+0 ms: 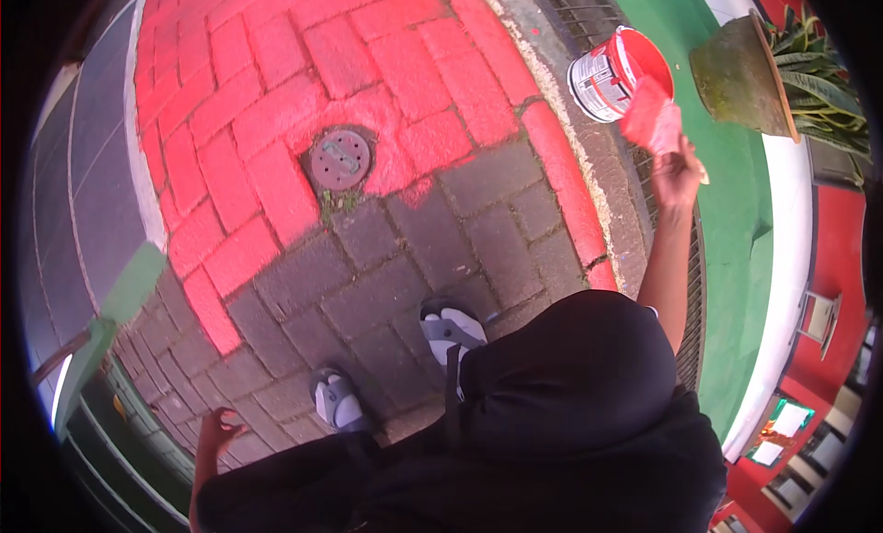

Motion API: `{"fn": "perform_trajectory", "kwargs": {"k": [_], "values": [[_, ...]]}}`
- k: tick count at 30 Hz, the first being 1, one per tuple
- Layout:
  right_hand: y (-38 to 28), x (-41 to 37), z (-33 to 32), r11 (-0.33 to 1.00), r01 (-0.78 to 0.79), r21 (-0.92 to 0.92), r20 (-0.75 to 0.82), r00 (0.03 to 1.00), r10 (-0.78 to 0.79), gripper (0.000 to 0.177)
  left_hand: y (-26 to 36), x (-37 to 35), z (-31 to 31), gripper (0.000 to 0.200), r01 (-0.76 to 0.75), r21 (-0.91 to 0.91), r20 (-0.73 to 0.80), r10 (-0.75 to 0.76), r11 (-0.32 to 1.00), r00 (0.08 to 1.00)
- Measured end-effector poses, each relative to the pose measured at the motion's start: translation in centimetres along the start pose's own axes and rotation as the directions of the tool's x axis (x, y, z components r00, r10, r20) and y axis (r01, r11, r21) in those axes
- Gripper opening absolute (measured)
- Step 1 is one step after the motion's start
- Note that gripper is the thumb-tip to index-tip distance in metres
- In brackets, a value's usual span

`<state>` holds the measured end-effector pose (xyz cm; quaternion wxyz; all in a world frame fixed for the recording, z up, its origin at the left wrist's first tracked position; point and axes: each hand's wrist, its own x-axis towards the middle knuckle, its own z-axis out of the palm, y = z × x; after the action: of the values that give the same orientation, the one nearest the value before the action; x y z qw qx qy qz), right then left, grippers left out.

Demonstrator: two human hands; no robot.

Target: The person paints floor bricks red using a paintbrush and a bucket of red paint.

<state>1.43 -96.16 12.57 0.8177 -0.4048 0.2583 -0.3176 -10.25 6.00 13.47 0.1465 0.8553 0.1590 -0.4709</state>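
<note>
My right hand [678, 176] is closed on the handle of a wide paintbrush [651, 119], whose bristles are coated in red paint. The brush overlaps the near rim of a white paint bucket [600, 87], which has printed labels and red paint on its inner wall. My left hand [222, 430] hangs low at the left with its fingers loosely bent and apart, holding nothing. In front of my sandalled feet [451, 329], the paving [395, 257] changes from bare grey blocks to bright red painted ones [267, 119].
A round drain cover [340, 159] sits at the edge of the red area. Along the right run a part-red kerb [572, 183], a metal grating [690, 294] and a green strip [736, 220]. A potted plant [743, 73] stands beyond the bucket. Green steps [115, 450] lie at left.
</note>
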Motion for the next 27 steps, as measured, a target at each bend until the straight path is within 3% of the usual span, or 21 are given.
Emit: {"fn": "perform_trajectory", "kwargs": {"k": [3, 4, 5, 6, 8, 10, 13, 15, 19, 21, 22, 23, 25, 26, 27], "values": [[5.7, -4.7, 1.0, 0.962, -0.271, -0.021, 0.088, 0.958, 0.271, 0.018, 0.8, -0.2, -0.1, 0.054, 0.000, 0.000, 0.002, 0.000, 1.000, 1.000], [8.9, -4.4, -1.9, 0.929, -0.366, 0.057, 0.164, 0.921, 0.353, 0.021, 0.9, -0.2, 0.0, 0.054, 0.000, -0.004, -0.005, 0.000, 1.000, 1.000], [11.4, -5.0, -2.9, 0.892, -0.451, -0.044, 0.138, 0.881, 0.452, 0.026, 1.0, -0.1, 0.1, 0.053, 0.002, 0.014, -0.007, -0.002, 1.000, 1.000], [12.7, -8.1, 1.6, 0.870, -0.475, -0.130, -0.015, 0.879, 0.477, 0.030, 1.2, -0.1, 0.2, 0.054, 0.009, -0.019, -0.009, -0.010, 1.000, 1.000], [15.5, -9.7, 3.4, 0.821, -0.477, -0.313, 0.001, 0.865, 0.502, 0.030, 1.4, 0.1, 0.6, 0.054, 0.020, -0.057, -0.013, -0.021, 0.998, 1.000], [17.2, -10.0, 4.0, 0.796, -0.467, -0.385, 0.023, 0.858, 0.514, 0.030, 1.5, 0.1, 1.0, 0.056, -0.030, -0.182, -0.060, 0.020, 0.983, 0.998], [18.6, -9.9, 4.8, 0.772, -0.417, -0.479, 0.053, 0.865, 0.500, 0.028, 1.1, 0.3, 1.6, 0.058, -0.061, -0.188, -0.035, 0.056, 0.980, 0.998], [18.8, -9.7, 5.5, 0.727, -0.238, -0.644, 0.081, 0.924, 0.374, 0.026, 0.4, 0.5, 2.0, 0.058, -0.040, -0.238, -0.015, 0.038, 0.970, 0.999], [17.9, -8.4, 5.6, 0.761, -0.159, -0.629, 0.117, 0.948, 0.295, 0.025, -1.0, 0.7, 2.7, 0.058, -0.014, -0.321, -0.002, 0.014, 0.947, 1.000], [16.5, -7.6, 5.6, 0.707, -0.012, -0.707, 0.225, 0.944, 0.241, 0.025, -0.9, 0.5, 2.8, 0.058, -0.003, -0.310, 0.002, 0.004, 0.951, 1.000], [16.2, -7.2, 5.3, 0.644, 0.121, -0.755, 0.308, 0.933, 0.186, 0.026, -0.8, 0.4, 2.7, 0.058, 0.007, -0.298, 0.004, -0.006, 0.955, 1.000], [16.4, -7.3, 5.3, 0.646, 0.121, -0.754, 0.310, 0.932, 0.187, 0.026, -1.1, 0.5, 2.8, 0.058, 0.009, -0.299, 0.002, -0.008, 0.954, 1.000], [16.5, -8.3, 5.5, 0.549, 0.474, -0.688, 0.590, 0.806, 0.043, 0.028, -1.7, 0.8, 3.2, 0.059, 0.017, -0.329, 0.012, -0.014, 0.944, 1.000], [16.7, -9.2, 5.9, 0.549, 0.475, -0.688, 0.591, 0.806, 0.044, 0.028, -2.0, 0.9, 3.3, 0.059, 0.017, -0.330, 0.013, -0.014, 0.944, 1.000], [17.1, -10.6, 6.7, 0.450, 0.488, -0.748, 0.591, 0.799, 0.116, 0.024, -1.8, 1.0, 3.4, 0.059, 0.022, -0.333, 0.023, -0.015, 0.943, 1.000]]}}
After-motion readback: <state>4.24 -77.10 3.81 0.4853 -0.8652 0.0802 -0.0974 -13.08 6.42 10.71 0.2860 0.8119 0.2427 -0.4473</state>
